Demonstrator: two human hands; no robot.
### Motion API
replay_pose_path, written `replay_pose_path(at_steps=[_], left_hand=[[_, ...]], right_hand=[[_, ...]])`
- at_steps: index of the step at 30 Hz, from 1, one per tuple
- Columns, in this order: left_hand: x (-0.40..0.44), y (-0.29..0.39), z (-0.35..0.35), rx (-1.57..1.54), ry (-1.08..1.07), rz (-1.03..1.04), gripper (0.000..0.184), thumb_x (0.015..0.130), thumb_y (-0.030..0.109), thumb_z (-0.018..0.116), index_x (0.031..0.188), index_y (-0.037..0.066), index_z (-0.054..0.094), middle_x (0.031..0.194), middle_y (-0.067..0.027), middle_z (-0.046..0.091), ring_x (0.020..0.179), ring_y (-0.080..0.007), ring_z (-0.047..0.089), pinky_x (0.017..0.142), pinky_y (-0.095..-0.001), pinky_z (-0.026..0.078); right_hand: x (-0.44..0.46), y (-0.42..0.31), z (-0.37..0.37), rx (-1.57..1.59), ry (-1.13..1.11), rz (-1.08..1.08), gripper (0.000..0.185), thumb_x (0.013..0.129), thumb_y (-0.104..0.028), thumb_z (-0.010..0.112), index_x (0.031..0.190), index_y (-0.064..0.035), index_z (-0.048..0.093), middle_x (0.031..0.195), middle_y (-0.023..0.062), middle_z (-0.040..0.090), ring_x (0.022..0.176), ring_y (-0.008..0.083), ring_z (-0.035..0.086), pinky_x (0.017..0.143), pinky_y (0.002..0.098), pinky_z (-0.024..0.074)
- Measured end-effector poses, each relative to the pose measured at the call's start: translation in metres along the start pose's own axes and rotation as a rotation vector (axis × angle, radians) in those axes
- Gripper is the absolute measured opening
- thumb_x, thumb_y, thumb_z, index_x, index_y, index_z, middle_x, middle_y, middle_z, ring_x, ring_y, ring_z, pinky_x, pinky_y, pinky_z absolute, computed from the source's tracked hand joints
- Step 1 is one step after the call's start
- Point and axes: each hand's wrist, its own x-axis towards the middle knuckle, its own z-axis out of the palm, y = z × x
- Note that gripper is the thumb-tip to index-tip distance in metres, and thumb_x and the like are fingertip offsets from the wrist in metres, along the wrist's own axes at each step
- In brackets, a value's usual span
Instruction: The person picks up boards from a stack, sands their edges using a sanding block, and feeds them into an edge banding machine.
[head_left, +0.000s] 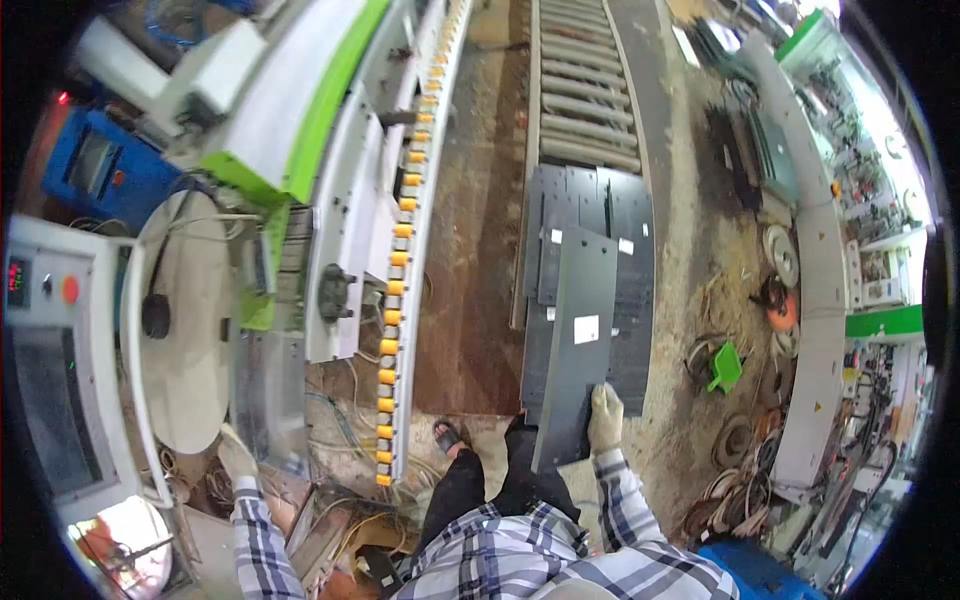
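Dark panel (568, 375), extending forward from your right hand's (605, 418) fingers, which clamp its right edge near the close end: probably stiff, fairly heavy and smooth-faced (you cannot tell your left hand's (237, 454) finger state), best held by both long edges.

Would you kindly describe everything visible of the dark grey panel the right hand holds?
The long, flat, dark grey panel looks like coated board, with a white label near mid-length. Its near end extends past stacked dark panels beneath; whether it rests on them is unclear. The right hand grips its right edge.
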Motion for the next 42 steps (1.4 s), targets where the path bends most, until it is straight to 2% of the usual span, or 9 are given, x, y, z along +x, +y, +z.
replay_pose_path(at_steps=[3,4,10,29,31,36,38,41,42], left_hand=[[-0.023,0.048,0.001,0.067,0.079,-0.026,0.086,0.109,0.064,0.031,0.121,-0.014,0.065,0.122,-0.0372,0.067,0.119,-0.052,0.062,0.099,-0.0525,0.048],[-0.005,0.014,0.019,0.119,0.219,0.115,0.093,0.109,0.066,0.023,0.095,-0.012,0.071,0.097,-0.0379,0.069,0.096,-0.0567,0.065,0.08,-0.0619,0.047],[-0.021,0.042,0.014,0.152,0.232,0.153,0.08,0.112,0.055,0.027,0.094,-0.006,0.076,0.095,-0.0338,0.071,0.095,-0.0524,0.069,0.083,-0.0616,0.053],[-0.038,0.054,0.003,0.088,0.193,0.196,0.064,0.109,0.051,0.038,0.107,-0.001,0.074,0.097,-0.0265,0.076,0.091,-0.0466,0.073,0.083,-0.0577,0.057],[-0.074,0.088,-0.018,-0.154,0.732,0.668,0.052,0.109,0.045,0.049,0.118,-0.002,0.069,0.096,-0.0223,0.075,0.089,-0.0403,0.074,0.087,-0.0552,0.056],[-0.124,0.125,0.029,-1.404,-0.386,0.403,0.054,0.108,0.047,0.059,0.129,-0.003,0.065,0.106,-0.0086,0.073,0.097,-0.0245,0.069,0.091,-0.04,0.055],[-0.163,0.162,-0.024,-1.269,-0.074,0.172,0.06,0.107,0.05,0.06,0.129,-0.005,0.065,0.114,-0.0058,0.072,0.1,-0.0173,0.066,0.088,-0.0328,0.054],[-0.142,0.125,-0.021,-1.432,-0.162,0.207,0.066,0.105,0.055,0.061,0.126,-0.007,0.065,0.116,-0.0075,0.072,0.099,-0.0144,0.065,0.087,-0.0297,0.053],[-0.151,0.132,-0.034,-1.443,0.009,0.273,0.07,0.103,0.061,0.062,0.121,-0.006,0.068,0.11,-0.0042,0.072,0.094,-0.0123,0.064,0.082,-0.0278,0.051]], right_hand=[[-0.039,-0.035,0.023,0.118,-0.062,-0.09,0.052,0.109,-0.042,0.059,0.123,0.0075,0.066,0.11,0.0043,0.07,0.098,0.013,0.06,0.088,0.0288,0.05],[-0.05,-0.043,0.031,0.121,-0.08,-0.114,0.052,0.109,-0.042,0.059,0.123,0.0075,0.066,0.11,0.0043,0.07,0.098,0.013,0.06,0.088,0.0288,0.05],[-0.1,-0.102,0.079,-0.05,-0.061,-0.332,0.047,0.101,-0.031,0.075,0.129,0.0052,0.067,0.109,0.0079,0.074,0.097,0.0136,0.065,0.087,0.0303,0.0535],[-0.177,-0.161,0.146,-0.377,-0.245,-0.606,0.048,0.098,-0.035,0.075,0.125,0.0042,0.069,0.097,0.0192,0.077,0.088,0.0233,0.077,0.078,0.0337,0.0588],[-0.181,-0.155,0.158,-0.326,-0.275,-0.628,0.046,0.097,-0.03,0.076,0.124,0.0056,0.069,0.097,0.0188,0.077,0.089,0.0216,0.076,0.079,0.0332,0.0589],[-0.213,-0.175,0.222,-0.326,-0.507,-0.731,0.035,0.101,-0.02,0.07,0.125,0.0048,0.068,0.097,0.0159,0.075,0.09,0.0192,0.072,0.081,0.0342,0.0569],[-0.198,-0.188,0.236,-0.312,-0.784,-0.651,0.031,0.104,-0.019,0.064,0.124,0.0051,0.068,0.088,0.0114,0.069,0.079,0.0158,0.062,0.072,0.0339,0.0529],[-0.103,-0.243,0.292,-0.121,-0.627,-0.896,0.018,0.104,-0.008,0.06,0.113,0.0033,0.07,0.079,0.0082,0.062,0.073,0.0141,0.057,0.067,0.0313,0.0489],[-0.064,-0.277,0.317,-0.266,-0.494,-0.97,0.023,0.097,-0.009,0.067,0.119,-0.0003,0.071,0.101,0.0133,0.068,0.09,0.0216,0.066,0.079,0.0352,0.0542]])
